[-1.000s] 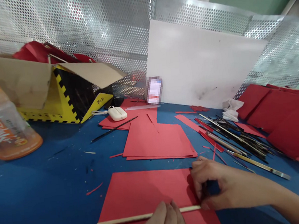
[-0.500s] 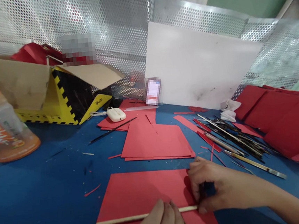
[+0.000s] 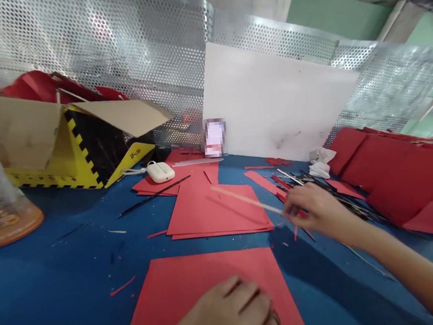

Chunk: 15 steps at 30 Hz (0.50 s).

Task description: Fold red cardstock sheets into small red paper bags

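My right hand (image 3: 312,212) is raised over the right part of the table, its fingers closed on one end of a thin, pale wooden stick (image 3: 246,200). Motion blurs the stick, which points left above a small stack of red paper sheets (image 3: 221,215). Close to me, a single red paper sheet (image 3: 199,275) lies flat. On its lower part rests my left hand (image 3: 233,310), palm down with the fingers laid on the paper and slightly bent. Nothing shows in that hand; its fingertips are partly hidden.
Dark thin sticks (image 3: 346,199) and red strips lie at right, beside folded red paper (image 3: 403,181). A white earbud case (image 3: 160,171) and a black stick (image 3: 154,195) lie behind. At left are an orange-labelled bottle (image 3: 4,211) and cardboard box (image 3: 12,124); a phone (image 3: 215,138) leans on the whiteboard (image 3: 271,97).
My right hand has lifted the pale stick off the near sheet and carried it up and to the right. My left hand has let go of the stick and lies flatter on the paper.
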Motion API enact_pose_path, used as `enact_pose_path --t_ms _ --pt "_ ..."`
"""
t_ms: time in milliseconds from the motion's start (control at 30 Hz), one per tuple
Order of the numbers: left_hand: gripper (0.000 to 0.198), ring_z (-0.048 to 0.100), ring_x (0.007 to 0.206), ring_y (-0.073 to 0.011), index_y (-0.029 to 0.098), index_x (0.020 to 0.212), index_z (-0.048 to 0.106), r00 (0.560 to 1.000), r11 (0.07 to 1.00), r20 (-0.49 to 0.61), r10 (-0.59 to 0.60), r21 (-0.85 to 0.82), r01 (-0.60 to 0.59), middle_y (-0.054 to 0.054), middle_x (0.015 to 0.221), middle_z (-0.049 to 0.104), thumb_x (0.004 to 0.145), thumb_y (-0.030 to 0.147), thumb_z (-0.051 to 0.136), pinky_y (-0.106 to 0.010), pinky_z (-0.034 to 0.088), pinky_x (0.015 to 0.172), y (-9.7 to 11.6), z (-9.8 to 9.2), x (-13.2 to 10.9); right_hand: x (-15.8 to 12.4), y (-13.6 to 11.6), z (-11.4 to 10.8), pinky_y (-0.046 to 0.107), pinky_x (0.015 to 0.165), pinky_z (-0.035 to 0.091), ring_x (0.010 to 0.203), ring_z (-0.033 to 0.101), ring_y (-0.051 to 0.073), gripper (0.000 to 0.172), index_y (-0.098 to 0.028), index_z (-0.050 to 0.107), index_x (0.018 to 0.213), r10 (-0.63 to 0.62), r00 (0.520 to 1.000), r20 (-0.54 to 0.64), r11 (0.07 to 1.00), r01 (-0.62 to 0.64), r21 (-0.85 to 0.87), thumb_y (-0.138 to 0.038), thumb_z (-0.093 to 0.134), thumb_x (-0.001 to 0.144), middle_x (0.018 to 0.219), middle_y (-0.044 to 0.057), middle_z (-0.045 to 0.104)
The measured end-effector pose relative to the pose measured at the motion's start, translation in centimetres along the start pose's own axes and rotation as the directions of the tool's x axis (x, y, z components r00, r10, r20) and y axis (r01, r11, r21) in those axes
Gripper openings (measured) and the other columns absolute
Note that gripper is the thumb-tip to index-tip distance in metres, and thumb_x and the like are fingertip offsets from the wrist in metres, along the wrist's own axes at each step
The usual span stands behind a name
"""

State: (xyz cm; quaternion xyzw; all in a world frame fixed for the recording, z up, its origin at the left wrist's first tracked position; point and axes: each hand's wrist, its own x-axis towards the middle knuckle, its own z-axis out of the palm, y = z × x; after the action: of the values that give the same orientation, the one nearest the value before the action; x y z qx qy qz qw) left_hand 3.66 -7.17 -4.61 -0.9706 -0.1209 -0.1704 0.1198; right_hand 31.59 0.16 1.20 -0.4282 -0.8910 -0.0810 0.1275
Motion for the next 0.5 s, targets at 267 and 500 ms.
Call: enact_pose_path --t_ms 267,500 --pt "0.056 0.030 0.137 -0.0398 0.021 0.146 0.037 0.884 0.931 0.446 -0.140 -0.244 0.271 -0.017 0.153 0.026 0.094 0.040 0.048 -0.059 0.035 0.105 -1.8 -1.5 1.0 -5.1 8.3 -0.1 0.030 0.064 0.037 0.078 0.061 0.023 0.023 -0.019 0.057 0.085 0.444 0.893 0.071 0.863 -0.405 -0.304 -0.036 0.043 0.092 0.084 0.008 0.066" --pt "0.064 0.034 0.138 -0.0339 0.026 0.144 0.039 0.877 0.882 0.440 -0.194 -0.313 0.352 -0.010 0.153 0.031 0.088 0.051 0.055 -0.053 0.029 0.111 -1.5 -3.5 1.4 -5.2 5.6 0.4 0.026 0.057 0.035 0.071 0.061 0.020 0.020 -0.021 0.055 0.091 0.473 0.854 0.219 0.878 -0.438 -0.191 -0.039 0.048 0.091 0.083 0.007 0.067"
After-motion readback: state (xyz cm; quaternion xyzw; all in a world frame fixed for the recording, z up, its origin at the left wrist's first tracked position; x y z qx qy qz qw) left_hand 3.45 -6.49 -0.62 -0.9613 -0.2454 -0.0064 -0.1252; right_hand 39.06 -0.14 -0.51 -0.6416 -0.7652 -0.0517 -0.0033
